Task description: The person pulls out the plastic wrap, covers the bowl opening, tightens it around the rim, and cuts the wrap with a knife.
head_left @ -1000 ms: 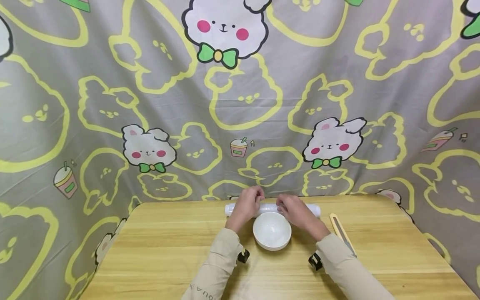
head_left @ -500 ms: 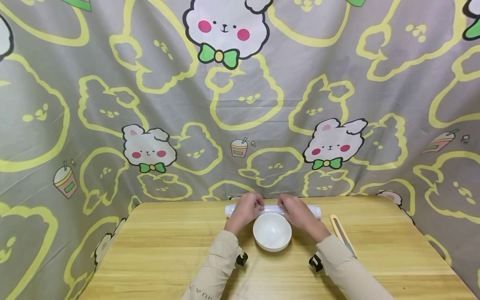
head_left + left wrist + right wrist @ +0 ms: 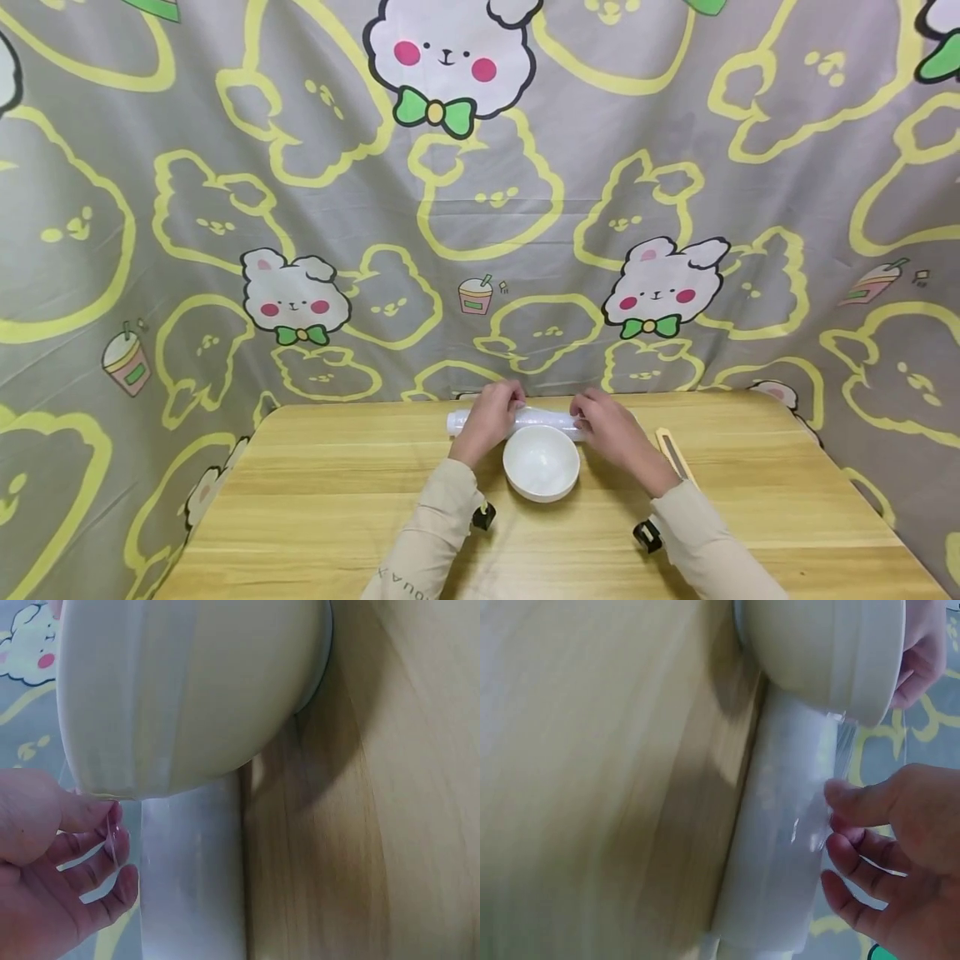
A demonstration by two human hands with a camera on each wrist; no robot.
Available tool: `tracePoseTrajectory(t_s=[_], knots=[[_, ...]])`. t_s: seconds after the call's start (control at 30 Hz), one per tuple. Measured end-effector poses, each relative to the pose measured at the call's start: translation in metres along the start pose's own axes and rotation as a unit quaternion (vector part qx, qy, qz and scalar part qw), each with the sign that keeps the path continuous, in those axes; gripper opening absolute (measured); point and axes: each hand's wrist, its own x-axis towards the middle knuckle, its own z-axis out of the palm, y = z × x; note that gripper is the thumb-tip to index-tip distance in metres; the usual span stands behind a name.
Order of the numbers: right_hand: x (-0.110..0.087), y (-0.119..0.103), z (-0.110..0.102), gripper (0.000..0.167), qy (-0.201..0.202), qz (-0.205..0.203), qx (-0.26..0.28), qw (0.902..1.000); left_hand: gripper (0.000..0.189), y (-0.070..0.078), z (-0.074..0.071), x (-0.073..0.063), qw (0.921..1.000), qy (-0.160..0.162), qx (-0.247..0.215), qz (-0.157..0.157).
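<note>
Left grip [image 3: 493, 412] pinches film [image 3: 112, 836] | right grip [image 3: 606, 427] narrow, hold unclear from here | film partly off roll [image 3: 776, 825], nearer bowl [image 3: 542, 462] uncovered

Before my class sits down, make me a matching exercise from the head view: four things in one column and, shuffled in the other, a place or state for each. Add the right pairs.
Column one
1. bowl
2. film roll
3. yellow-edged tool
4. patterned cloth

Column two
A. hanging behind the table
B. partly hidden by the right sleeve
C. white, with its opening facing up
D. lying crosswise beneath the hands

Right pairs: 1-C, 2-D, 3-B, 4-A
</note>
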Motion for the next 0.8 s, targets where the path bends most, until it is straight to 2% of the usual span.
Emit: tracePoseTrajectory(t_s=[0.13,0.23,0.33,0.47,0.57,0.67,0.8], knots=[[-0.004,0.005,-0.002,0.023,0.005,-0.003,-0.003,1.0000,0.016,0.001,0.001,0.000,1.0000,0.002,-0.005,-0.001],[-0.005,0.007,-0.003,0.022,0.010,-0.004,-0.006,0.9999,0.015,0.000,0.003,-0.001,0.9998,0.002,-0.013,0.011],[-0.005,0.009,-0.003,0.016,0.013,0.002,-0.010,0.9999,0.002,-0.004,0.004,-0.005,0.9996,-0.005,-0.016,0.024],[-0.001,0.010,-0.001,0.010,0.006,-0.003,-0.019,0.9998,0.021,-0.016,-0.004,-0.021,0.9991,-0.013,0.028,0.029],[0.001,0.012,-0.001,0.010,0.004,-0.004,-0.017,0.9998,0.018,-0.026,-0.013,-0.031,0.9976,-0.005,0.065,0.025],[0.003,0.014,-0.001,0.013,0.005,0.000,-0.007,1.0000,0.008,-0.033,-0.020,-0.034,0.9966,0.007,0.077,0.028],[0.002,0.015,0.000,0.010,0.004,-0.001,0.012,0.9999,0.010,-0.037,-0.025,-0.032,0.9951,0.019,0.091,0.035]])
